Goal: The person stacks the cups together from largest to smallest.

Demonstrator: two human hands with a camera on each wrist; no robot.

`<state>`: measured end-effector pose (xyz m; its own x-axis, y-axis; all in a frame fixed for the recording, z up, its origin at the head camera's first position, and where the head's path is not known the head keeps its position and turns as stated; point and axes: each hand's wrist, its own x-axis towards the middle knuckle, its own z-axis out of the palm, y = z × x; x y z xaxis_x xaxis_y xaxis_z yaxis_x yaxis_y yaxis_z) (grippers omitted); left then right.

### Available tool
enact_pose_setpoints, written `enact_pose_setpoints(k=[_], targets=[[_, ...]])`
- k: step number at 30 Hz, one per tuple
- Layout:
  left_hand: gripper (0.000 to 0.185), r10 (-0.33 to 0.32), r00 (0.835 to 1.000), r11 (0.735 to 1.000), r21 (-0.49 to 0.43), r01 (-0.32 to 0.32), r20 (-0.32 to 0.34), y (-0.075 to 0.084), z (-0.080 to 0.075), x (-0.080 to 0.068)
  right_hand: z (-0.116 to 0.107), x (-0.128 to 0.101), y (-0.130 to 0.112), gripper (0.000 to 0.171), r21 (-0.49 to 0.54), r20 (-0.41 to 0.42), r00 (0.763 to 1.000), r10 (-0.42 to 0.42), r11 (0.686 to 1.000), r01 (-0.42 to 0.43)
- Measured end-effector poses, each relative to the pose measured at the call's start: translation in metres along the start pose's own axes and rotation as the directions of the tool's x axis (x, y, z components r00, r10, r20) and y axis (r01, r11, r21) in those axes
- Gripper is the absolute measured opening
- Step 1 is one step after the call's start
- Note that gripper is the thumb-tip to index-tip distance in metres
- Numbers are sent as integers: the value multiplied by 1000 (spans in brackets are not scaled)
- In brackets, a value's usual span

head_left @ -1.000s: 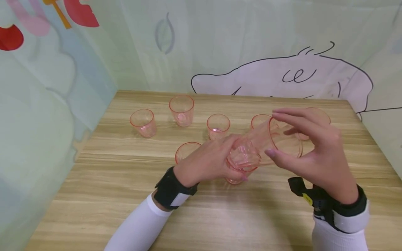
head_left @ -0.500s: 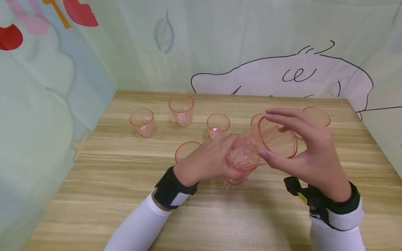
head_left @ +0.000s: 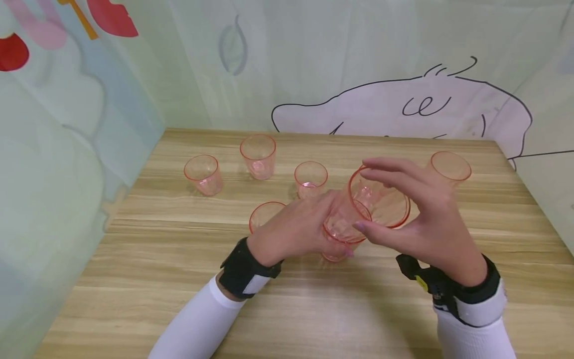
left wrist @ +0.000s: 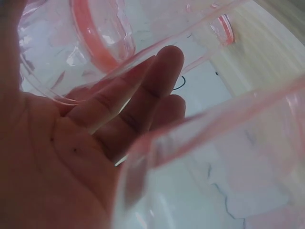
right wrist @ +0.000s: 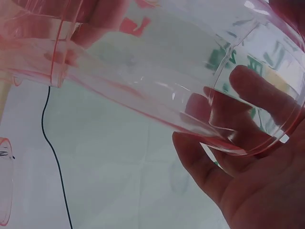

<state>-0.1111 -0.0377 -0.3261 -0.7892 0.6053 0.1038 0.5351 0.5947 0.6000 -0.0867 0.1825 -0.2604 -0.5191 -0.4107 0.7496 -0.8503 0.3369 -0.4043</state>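
Head view looks forward and down over the wooden table (head_left: 179, 279); both wrist views sit very close, sharing the tilted pink cup (head_left: 381, 202) (right wrist: 157, 81).

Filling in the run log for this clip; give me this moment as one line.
left hand: grips lower cup on table | right hand: holds tilted cup, base entering lower cup | five loose cups behind

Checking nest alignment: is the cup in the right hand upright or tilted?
Tilted. The cup in the right hand leans rim-up toward the right, its base entering the cup that the left hand grips.
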Motion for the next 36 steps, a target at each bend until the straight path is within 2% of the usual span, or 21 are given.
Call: enact_pose_setpoints(k=[6,14,20,28,36], targets=[[71,0,1000,1000,11,0,3,0,-1,0,3,0,1,56,6,14,1000,-7,1000,7],[55,-31,999,999,-36,32,30,0,-1,3,9,-4,4,58,25,68,996,55,998,-57],[52,2,1000,995,-102,1,27,-1,1,5,13,-5,5,59,16,99,990,97,995,-99],[55,40,998,987,-158,-33,40,-2,-1,6,19,-5,9,54,46,132,988,80,995,-86],[66,46,997,984,-175,-35,60,-4,-4,3,22,-7,14,55,-5,174,982,73,997,-74]])
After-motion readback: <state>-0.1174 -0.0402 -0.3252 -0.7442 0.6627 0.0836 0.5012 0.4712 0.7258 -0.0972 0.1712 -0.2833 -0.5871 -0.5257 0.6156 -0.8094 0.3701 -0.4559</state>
